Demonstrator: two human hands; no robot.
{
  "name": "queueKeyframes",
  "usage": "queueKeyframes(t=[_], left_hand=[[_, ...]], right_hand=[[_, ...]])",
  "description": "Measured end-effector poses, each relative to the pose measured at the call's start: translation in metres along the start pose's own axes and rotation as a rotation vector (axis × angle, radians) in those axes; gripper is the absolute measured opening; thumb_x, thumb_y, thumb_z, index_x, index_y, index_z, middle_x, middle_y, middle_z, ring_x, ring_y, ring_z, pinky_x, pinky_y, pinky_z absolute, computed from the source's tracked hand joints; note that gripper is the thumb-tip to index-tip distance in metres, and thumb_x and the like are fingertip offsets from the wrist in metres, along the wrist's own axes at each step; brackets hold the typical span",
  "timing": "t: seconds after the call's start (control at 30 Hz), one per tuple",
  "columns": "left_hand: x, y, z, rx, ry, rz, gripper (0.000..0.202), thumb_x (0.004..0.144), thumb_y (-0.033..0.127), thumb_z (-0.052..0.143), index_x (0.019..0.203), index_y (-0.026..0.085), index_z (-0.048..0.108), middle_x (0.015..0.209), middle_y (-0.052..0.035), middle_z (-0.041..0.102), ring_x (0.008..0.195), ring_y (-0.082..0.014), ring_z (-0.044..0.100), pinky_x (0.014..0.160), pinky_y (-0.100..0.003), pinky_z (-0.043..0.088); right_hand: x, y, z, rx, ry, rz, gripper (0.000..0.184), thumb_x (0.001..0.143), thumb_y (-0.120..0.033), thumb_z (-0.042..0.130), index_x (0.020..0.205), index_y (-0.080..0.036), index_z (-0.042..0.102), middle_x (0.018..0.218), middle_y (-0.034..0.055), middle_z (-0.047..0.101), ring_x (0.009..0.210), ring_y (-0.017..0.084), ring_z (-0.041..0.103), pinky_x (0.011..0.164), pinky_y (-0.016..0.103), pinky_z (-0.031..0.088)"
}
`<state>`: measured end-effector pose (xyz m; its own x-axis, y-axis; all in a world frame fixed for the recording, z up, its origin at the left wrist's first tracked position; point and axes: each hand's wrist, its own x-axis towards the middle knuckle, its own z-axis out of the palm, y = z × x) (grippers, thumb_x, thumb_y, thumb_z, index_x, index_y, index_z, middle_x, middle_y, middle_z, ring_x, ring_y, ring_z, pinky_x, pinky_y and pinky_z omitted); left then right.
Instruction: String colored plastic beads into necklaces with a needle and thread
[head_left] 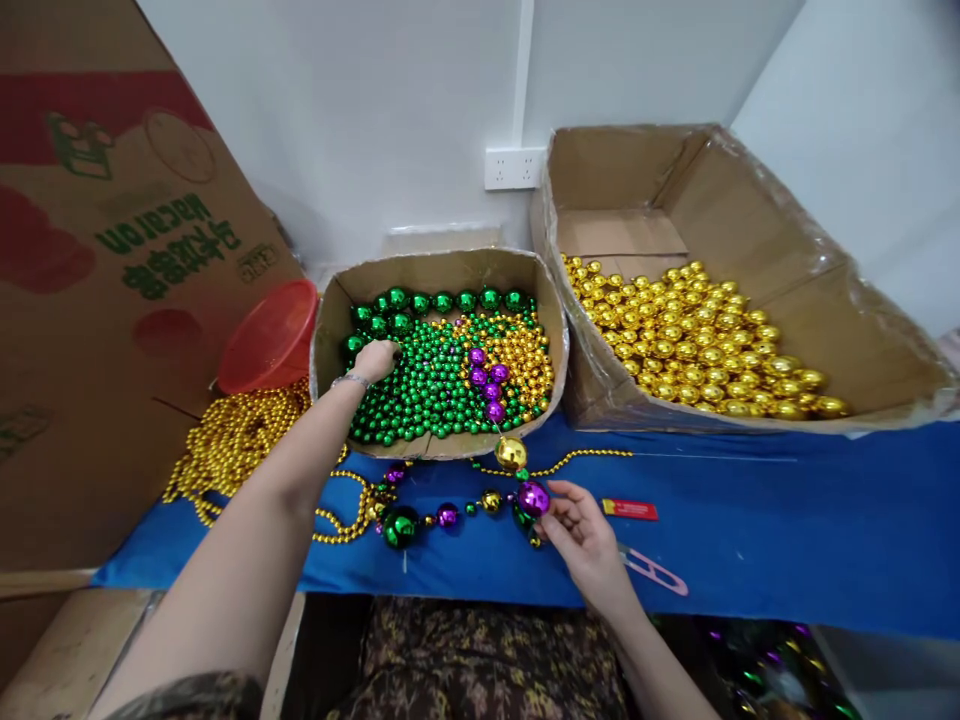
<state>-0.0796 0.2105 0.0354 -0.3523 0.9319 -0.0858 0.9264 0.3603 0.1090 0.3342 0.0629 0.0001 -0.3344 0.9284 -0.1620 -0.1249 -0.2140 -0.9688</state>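
Note:
My left hand reaches into a small cardboard box and closes over the green beads at its left side; what the fingers grip is hidden. The box also holds gold beads and a few purple beads. My right hand rests on the blue table cover and pinches a large purple bead at the end of a strand of mixed beads. A gold ball lies just above that strand.
A big cardboard box at the right holds many gold balls. A pile of gold bead strands and a red plastic bowl lie at the left beside a tall printed carton. A red lighter and pink scissors lie by my right hand.

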Motion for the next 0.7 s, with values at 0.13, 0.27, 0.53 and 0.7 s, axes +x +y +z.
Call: queueKeyframes(t=[0.13,0.27,0.53,0.7], left_hand=[[0.006,0.000,-0.002,0.004,-0.021,-0.020,0.031,0.074,0.020,0.060,0.103,0.023,0.071,0.105,-0.0086,0.071,0.104,-0.0277,0.063,0.087,-0.032,0.048],[0.005,0.005,-0.008,-0.050,-0.005,-0.045,0.029,0.067,0.016,0.064,0.093,0.024,0.072,0.099,-0.0062,0.072,0.100,-0.0265,0.064,0.085,-0.031,0.048],[-0.041,0.028,-0.025,-0.347,0.181,-0.065,0.031,0.079,0.027,0.058,0.106,0.017,0.068,0.096,-0.0090,0.070,0.092,-0.0244,0.063,0.075,-0.031,0.049],[-0.110,0.061,-0.025,-1.412,-0.085,0.053,0.032,0.077,0.033,0.067,0.103,0.015,0.067,0.088,-0.0062,0.066,0.066,-0.0109,0.058,0.055,-0.020,0.045]], right_hand=[[0.004,0.004,0.005,0.008,-0.020,0.006,0.041,0.078,-0.046,0.070,0.108,-0.024,0.053,0.080,0.0002,0.062,0.071,0.014,0.061,0.063,0.025,0.049],[0.004,0.006,0.008,0.010,-0.042,-0.013,0.041,0.079,-0.046,0.069,0.109,-0.024,0.052,0.079,-0.0003,0.061,0.070,0.014,0.061,0.064,0.026,0.049],[-0.007,0.001,0.006,0.010,-0.036,-0.019,0.040,0.080,-0.045,0.068,0.110,-0.024,0.051,0.081,-0.0004,0.061,0.069,0.013,0.061,0.065,0.027,0.051],[-0.007,-0.004,0.011,-0.011,-0.051,-0.032,0.037,0.082,-0.045,0.066,0.109,-0.024,0.052,0.081,-0.0004,0.060,0.070,0.013,0.060,0.066,0.027,0.051]])
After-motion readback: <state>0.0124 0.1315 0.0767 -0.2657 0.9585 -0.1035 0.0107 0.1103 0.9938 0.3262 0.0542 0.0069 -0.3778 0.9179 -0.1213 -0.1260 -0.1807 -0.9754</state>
